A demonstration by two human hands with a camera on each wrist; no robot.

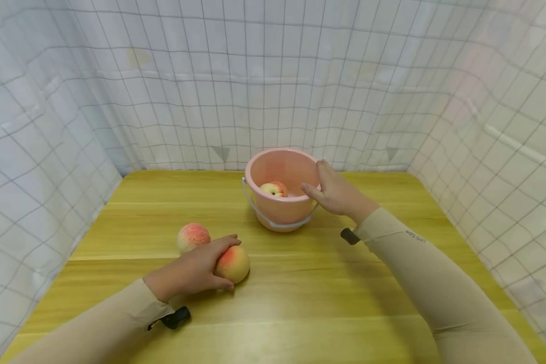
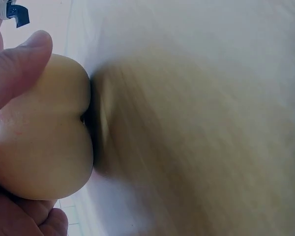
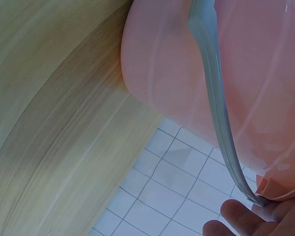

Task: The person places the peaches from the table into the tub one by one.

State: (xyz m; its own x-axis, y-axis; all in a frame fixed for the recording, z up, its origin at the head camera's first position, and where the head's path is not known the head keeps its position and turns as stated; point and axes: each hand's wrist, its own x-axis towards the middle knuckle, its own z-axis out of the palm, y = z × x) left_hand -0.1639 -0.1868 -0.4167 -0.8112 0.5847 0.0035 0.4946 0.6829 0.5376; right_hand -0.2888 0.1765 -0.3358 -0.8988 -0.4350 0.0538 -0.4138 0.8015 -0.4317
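Observation:
A pink bucket (image 1: 296, 211) with a pale handle (image 3: 214, 88) stands at the back middle of the wooden table (image 1: 300, 293); one peach (image 1: 274, 189) lies inside it. My right hand (image 1: 334, 191) holds the bucket's right rim, thumb over the edge. Nearer me, my left hand (image 1: 200, 268) grips a yellow-red peach (image 1: 233, 264) resting on the table; the left wrist view shows that peach (image 2: 44, 132) close up between thumb and fingers (image 2: 17, 69). A second loose peach (image 1: 192, 236) lies just left of and behind it.
White tiled sheeting (image 1: 273, 86) walls the table in at the back and both sides. Bare wood stretches across the table's front and right.

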